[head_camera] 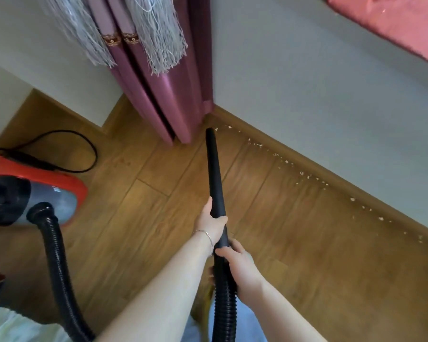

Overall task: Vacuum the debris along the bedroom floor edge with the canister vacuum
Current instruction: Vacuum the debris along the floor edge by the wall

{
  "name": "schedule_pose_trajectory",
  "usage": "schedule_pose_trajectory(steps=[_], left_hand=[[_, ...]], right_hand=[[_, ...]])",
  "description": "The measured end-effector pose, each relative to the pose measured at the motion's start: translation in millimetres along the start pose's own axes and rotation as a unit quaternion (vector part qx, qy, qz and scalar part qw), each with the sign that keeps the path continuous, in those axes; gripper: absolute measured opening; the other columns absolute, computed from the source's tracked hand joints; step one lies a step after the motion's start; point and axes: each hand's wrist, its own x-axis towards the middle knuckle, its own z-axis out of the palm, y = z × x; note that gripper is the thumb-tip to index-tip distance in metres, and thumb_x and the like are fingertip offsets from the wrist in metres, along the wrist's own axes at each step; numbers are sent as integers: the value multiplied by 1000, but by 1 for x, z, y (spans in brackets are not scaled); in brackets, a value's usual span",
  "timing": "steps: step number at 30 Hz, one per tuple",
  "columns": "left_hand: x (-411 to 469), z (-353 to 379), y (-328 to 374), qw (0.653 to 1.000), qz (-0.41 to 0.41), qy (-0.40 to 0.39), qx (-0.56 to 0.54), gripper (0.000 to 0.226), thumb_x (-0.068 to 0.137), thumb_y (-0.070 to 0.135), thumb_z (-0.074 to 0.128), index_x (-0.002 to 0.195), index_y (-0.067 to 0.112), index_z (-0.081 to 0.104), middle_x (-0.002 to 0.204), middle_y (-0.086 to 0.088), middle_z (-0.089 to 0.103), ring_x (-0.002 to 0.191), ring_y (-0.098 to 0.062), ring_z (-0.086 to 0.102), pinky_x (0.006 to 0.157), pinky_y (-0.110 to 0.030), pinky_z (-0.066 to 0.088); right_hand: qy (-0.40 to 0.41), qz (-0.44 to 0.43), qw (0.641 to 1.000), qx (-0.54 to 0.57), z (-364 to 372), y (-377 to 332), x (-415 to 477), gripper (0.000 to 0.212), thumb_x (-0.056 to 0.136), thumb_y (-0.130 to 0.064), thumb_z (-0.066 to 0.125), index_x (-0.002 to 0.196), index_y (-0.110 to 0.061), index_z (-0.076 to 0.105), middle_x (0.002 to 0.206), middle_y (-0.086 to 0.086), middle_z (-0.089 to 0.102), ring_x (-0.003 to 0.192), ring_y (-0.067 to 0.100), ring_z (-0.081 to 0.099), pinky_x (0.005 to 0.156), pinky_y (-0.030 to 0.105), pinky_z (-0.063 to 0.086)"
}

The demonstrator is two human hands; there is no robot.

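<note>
A black tapered vacuum nozzle (214,174) points toward the room corner, its tip close to the floor beside the curtain foot. My left hand (211,222) grips the nozzle's wide end. My right hand (241,264) holds it lower down, where the ribbed black hose (224,307) joins. A second stretch of hose (57,262) curves to the red and grey canister vacuum (42,191) on the floor at left. Small pale debris bits (304,175) lie scattered along the wooden baseboard (331,174), from near the nozzle tip out to the right edge.
Purple curtains (163,95) with grey fringe hang into the corner, reaching the wooden floor (146,218). A black power cord (84,149) loops behind the canister. The grey wall (307,95) runs diagonally right. A pink fabric (393,28) shows at top right.
</note>
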Motion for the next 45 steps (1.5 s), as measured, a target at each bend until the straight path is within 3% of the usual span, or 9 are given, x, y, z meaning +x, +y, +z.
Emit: schedule_pose_trajectory(steps=[3, 8, 13, 16, 22, 28, 33, 37, 45], left_hand=[[21, 0, 17, 1000, 16, -3, -5, 68, 89, 14, 56, 145, 32, 22, 139, 0, 47, 105, -17, 52, 85, -28, 44], [45, 1, 30, 1000, 24, 0, -13, 65, 89, 22, 59, 143, 34, 25, 136, -4, 51, 112, -27, 58, 95, -46, 49], [60, -2, 30, 999, 49, -17, 5, 68, 82, 24, 68, 138, 35, 32, 134, -2, 52, 107, -28, 61, 94, -45, 50], [63, -6, 28, 998, 49, -26, 23, 67, 82, 22, 67, 138, 33, 32, 132, -1, 54, 105, -27, 63, 94, -44, 50], [76, -33, 32, 997, 63, -21, 40, 66, 86, 17, 64, 143, 20, 32, 138, -6, 50, 118, -24, 54, 101, -40, 44], [78, -45, 25, 995, 68, -39, 65, 70, 86, 17, 63, 146, 21, 26, 143, -4, 45, 123, -20, 50, 98, -29, 42], [66, -41, 12, 994, 53, -47, 89, 71, 85, 18, 65, 145, 24, 27, 144, -5, 43, 125, -23, 49, 105, -41, 41], [65, -30, 17, 992, 59, -55, 98, 68, 84, 16, 66, 143, 21, 31, 142, -9, 46, 125, -25, 49, 104, -43, 41], [65, -14, 25, 981, 71, -82, 164, 68, 85, 15, 65, 143, 19, 30, 142, -6, 46, 123, -23, 51, 98, -34, 45]], right_hand=[[-49, -1, 998, 41, -11, -5, 2, 38, 90, -12, 55, 123, -29, 47, 96, 18, 58, 62, 31, 56, 61, 40, 49], [-19, -78, 997, 20, -16, -15, 17, 40, 93, -20, 57, 130, -32, 48, 86, 10, 55, 55, 25, 53, 57, 34, 48], [42, -132, 990, -8, 2, -20, 42, 38, 89, -22, 59, 121, -39, 49, 71, 3, 59, 51, 18, 58, 50, 24, 48], [47, -143, 988, 33, 16, -15, 55, 49, 87, -18, 61, 132, -31, 46, 68, 3, 60, 52, 20, 56, 52, 29, 49], [27, -157, 986, 50, 36, -13, 73, 57, 85, -11, 56, 136, -35, 44, 68, 1, 60, 56, 21, 55, 53, 30, 47], [18, -161, 983, 82, 50, -2, 82, 53, 85, -14, 57, 133, -33, 48, 75, 2, 60, 61, 21, 55, 58, 33, 48], [38, -162, 981, 96, 47, 17, 74, 53, 87, -13, 57, 135, -33, 46, 73, 0, 63, 63, 20, 57, 61, 34, 49], [52, -176, 976, 120, 41, 16, 74, 50, 85, -15, 59, 130, -35, 50, 75, 0, 64, 65, 20, 57, 62, 35, 49], [82, -177, 965, 173, 35, 15, 79, 41, 83, -18, 61, 111, -47, 55, 83, 2, 68, 69, 23, 59, 65, 37, 51]])
